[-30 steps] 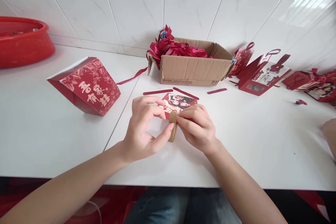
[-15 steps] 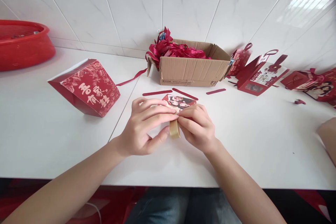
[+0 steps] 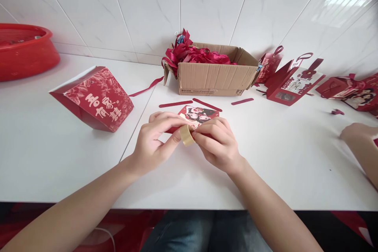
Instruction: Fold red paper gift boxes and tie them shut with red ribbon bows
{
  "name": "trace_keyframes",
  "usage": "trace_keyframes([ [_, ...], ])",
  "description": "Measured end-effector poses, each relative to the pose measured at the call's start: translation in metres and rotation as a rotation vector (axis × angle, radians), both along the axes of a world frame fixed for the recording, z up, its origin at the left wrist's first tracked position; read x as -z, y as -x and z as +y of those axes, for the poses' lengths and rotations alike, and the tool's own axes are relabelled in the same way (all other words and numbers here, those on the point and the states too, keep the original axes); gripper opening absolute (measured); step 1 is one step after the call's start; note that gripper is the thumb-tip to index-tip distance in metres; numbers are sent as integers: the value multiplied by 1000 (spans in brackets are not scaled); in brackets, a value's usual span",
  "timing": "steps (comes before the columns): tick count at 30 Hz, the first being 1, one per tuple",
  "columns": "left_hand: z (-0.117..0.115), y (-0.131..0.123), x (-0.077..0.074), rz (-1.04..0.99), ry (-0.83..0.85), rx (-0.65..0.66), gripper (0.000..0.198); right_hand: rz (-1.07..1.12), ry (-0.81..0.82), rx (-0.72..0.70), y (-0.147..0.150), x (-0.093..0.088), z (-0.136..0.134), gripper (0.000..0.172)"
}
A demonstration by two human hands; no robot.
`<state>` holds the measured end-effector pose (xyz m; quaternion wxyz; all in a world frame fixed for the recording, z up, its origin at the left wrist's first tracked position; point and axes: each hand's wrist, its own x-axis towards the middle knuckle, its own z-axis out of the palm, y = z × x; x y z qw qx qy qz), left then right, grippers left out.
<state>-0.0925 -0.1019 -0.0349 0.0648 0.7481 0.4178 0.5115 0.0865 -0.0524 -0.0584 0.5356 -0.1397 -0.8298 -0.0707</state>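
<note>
A gold strip (image 3: 186, 136) curls into a small loop between my two hands, above the table. My left hand (image 3: 155, 141) has its thumb and forefinger closed at the loop's left side. From the right, my right hand (image 3: 217, 141) pinches the strip's end, with its fingers curled. Just behind my fingers is a red printed box piece (image 3: 201, 113) with a cartoon couple on it; my hands cover its near part. Dark red strips with rounded ends lie behind it: one left (image 3: 175, 104), one in the middle (image 3: 207, 104), one right (image 3: 242, 101).
A cardboard box (image 3: 212, 78) of red ribbons (image 3: 203, 55) stands against the tiled wall. At left are a red gift box (image 3: 100, 102) and a red basin (image 3: 26, 57). Finished-looking gift boxes (image 3: 292, 84) sit at right, near another person's hand (image 3: 358, 134).
The gold loop has moved slightly left and up and tilted, and my left thumb now touches it. My left fingers have drawn in. The other person's hand has come further into view.
</note>
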Motion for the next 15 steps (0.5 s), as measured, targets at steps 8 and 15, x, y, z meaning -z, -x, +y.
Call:
trace_keyframes([
  [8, -2, 0, 1, -43, 83, 9, 15, -15, 3, 3, -1, 0, -1, 14],
  [15, -3, 0, 2, -51, 103, 29, 20, -3, 32, 5, 0, -2, -1, 16],
])
